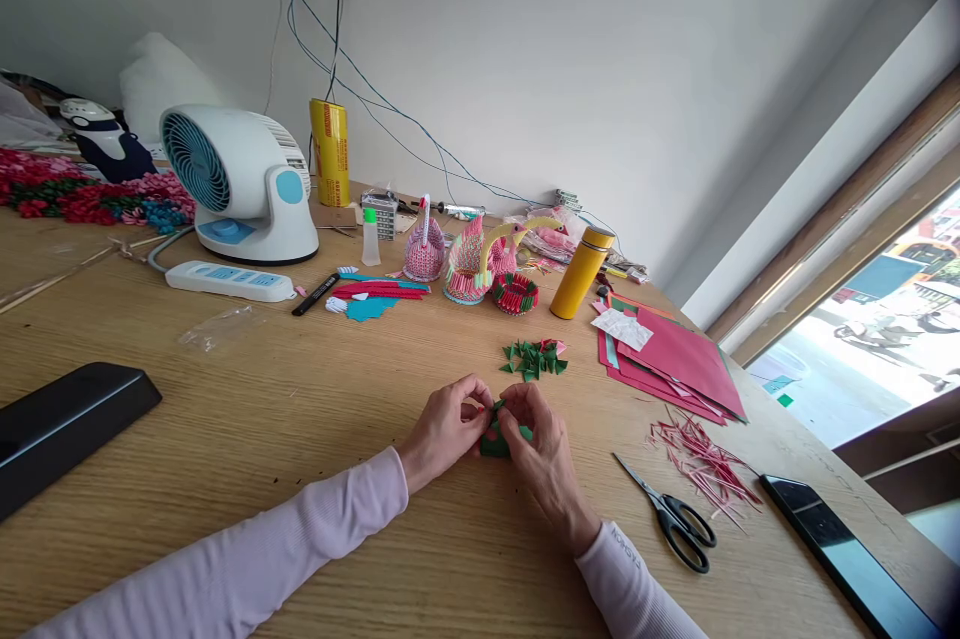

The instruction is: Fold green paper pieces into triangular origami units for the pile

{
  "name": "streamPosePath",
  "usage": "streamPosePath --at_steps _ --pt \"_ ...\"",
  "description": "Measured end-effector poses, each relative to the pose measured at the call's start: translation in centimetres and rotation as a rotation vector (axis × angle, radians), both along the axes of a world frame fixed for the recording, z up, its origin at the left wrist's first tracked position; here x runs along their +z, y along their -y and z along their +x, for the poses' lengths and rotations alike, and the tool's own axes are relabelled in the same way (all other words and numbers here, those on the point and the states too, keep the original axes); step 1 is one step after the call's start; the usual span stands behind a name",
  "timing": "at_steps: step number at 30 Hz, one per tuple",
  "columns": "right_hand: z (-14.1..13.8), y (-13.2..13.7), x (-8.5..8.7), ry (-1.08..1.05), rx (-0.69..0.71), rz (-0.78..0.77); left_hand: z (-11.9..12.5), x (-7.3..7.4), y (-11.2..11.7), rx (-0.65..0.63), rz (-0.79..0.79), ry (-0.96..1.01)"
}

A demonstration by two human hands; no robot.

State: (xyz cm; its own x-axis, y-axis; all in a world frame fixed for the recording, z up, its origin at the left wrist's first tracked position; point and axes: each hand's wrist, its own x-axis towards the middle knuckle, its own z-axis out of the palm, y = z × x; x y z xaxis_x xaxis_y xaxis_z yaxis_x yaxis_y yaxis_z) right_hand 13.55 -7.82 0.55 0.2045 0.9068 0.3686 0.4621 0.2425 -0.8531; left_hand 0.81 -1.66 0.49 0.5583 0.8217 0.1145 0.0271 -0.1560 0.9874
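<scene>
Between my two hands is a small folded piece of green paper, pinched at its edge. My left hand (pixel 448 424) grips it with thumb and forefinger from the left. From the right, my right hand (pixel 541 449) closes its fingers on the same piece. Under my fingers, more green paper (pixel 495 443) shows on the table, partly covered. Just beyond my hands lies a loose pile of folded green paper triangles (pixel 534 359) with a few pink ones. Farther back sits a small round red and green bowl (pixel 515 293) made of folded pieces.
Scissors (pixel 667 509) lie right of my right hand, beside thin red paper strips (pixel 701 459). Red paper sheets (pixel 682 359), a yellow flask (pixel 581 274) and folded-paper swans (pixel 466 269) stand farther back. A phone (pixel 840 549) is at right; a fan (pixel 240 179) at left.
</scene>
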Motion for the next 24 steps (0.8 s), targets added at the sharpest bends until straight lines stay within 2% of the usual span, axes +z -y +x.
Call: streamPosePath --at_steps 8,15,24 --pt "-0.09 0.08 0.42 0.007 -0.039 -0.012 -0.05 -0.23 0.18 -0.017 0.084 -0.065" --pt "-0.04 0.02 0.28 0.001 -0.047 -0.032 -0.02 -0.23 0.31 -0.051 0.041 -0.035" --pt "-0.06 0.18 -0.29 0.077 -0.017 0.030 -0.01 -0.80 -0.37 -0.030 0.029 0.009"
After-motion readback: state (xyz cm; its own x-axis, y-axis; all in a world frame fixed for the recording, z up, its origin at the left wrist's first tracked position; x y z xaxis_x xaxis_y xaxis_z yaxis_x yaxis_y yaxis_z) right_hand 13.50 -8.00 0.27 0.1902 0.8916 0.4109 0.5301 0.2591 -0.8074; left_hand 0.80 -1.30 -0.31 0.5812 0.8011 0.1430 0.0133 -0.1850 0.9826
